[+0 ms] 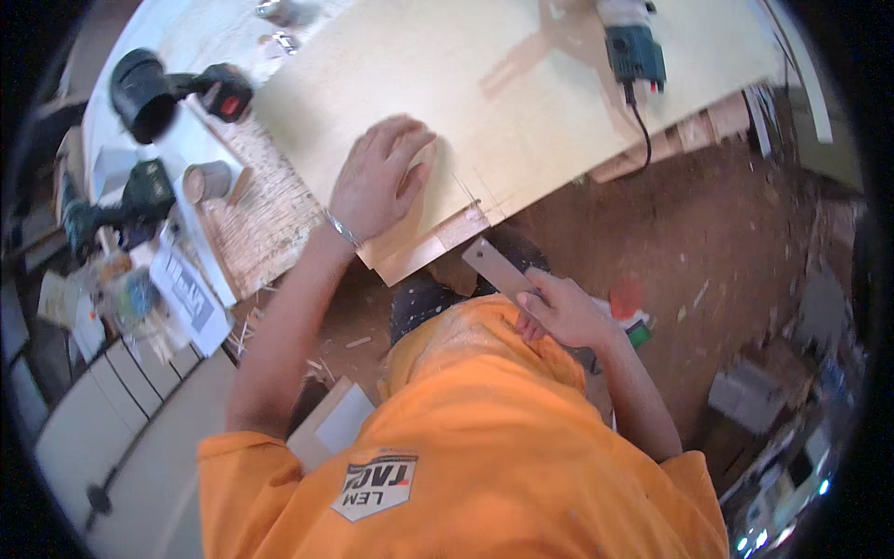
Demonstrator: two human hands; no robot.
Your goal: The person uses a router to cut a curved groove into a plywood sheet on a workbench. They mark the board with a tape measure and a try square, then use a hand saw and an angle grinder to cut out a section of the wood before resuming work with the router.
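Observation:
My left hand [380, 175] lies palm down near the corner of a pale plywood board [400, 74], its fingers stretched out and nothing in its grasp. Beside it, thin pencil lines [477, 191] cross the board at a notch along the near edge. Bare lighter wood [447, 233] shows in that notch. Close to my body, my right hand [570, 312] is closed around a steel ruler [498, 267], a flat metal strip with a hole near its free end. The ruler points toward the notch and stays apart from the board; its other end is hidden by my hand.
A corded power tool [635, 54] stands on the board at the far right, its cable over the edge. Leftward are a cordless tool with a black cylinder [142, 95], a green drill [140, 191], a tape roll [207, 181] and clutter. Wood scraps litter the brown floor [708, 233].

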